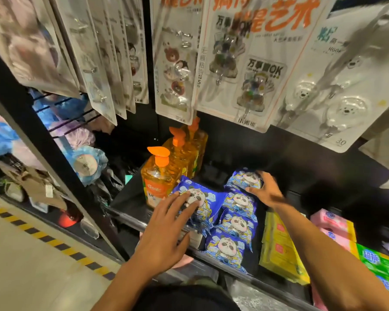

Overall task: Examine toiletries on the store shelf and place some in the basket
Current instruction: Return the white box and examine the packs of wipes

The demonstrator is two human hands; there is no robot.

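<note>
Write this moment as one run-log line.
left hand: touches tilted panda pack | right hand: grips rear panda pack | stage: examining

Hanging cards [240,63], perhaps adhesive hooks

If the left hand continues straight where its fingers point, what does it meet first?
The tilted blue panda pack; the left hand seems to touch it now, though depth is unclear.

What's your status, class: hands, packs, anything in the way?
Left hand flat on loose panda pack. Right hand gripping rear panda pack. Soap bottle close beside loose one; basket unseen.
</note>
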